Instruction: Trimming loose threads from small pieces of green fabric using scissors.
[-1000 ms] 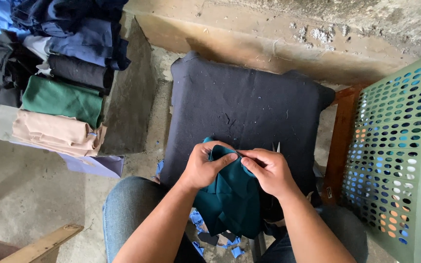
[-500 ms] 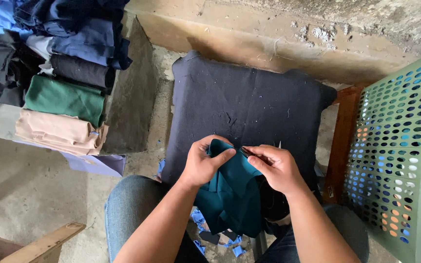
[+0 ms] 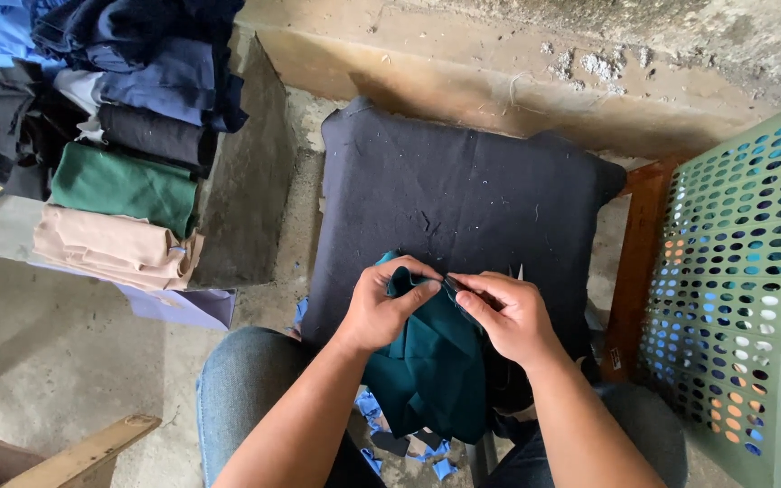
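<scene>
Both hands [image 3: 449,307] pinched on teal cloth [image 3: 431,370] (long axis hanging toward the knees).

Dark cushion [image 3: 463,199] under teal cloth [image 3: 431,370]

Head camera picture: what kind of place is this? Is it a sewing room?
Probably a small, rough sewing or tailoring corner. Folded cloths are stacked by a concrete wall, a basket stands at the side, and both hands work a green cloth over a dark pad.
</scene>
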